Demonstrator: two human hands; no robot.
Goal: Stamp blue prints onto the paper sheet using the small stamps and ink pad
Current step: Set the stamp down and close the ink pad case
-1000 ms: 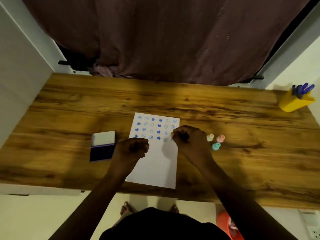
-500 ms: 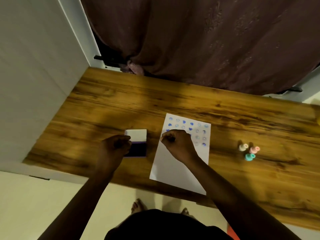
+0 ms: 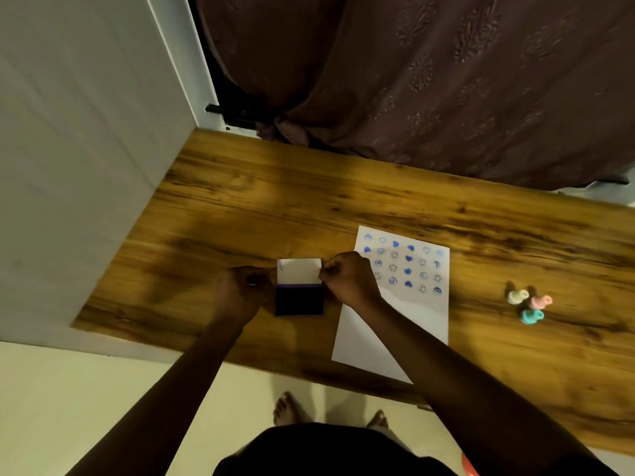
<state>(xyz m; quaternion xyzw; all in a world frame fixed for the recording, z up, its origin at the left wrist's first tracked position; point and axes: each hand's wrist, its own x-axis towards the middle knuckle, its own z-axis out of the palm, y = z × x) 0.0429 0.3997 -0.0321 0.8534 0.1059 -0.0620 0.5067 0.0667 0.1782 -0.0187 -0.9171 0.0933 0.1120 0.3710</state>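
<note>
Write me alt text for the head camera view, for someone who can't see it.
Seen from above, a person's left hand and right hand meet at an open blue ink pad on a wooden table. Right of it lies a paper sheet with rows of blue prints; farther right sit three small stamps.

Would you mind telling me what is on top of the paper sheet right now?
Rows of blue prints fill the far part of the paper sheet. The right hand and forearm cross its left side, hiding whatever lies beneath them. The near part looks blank.
</note>
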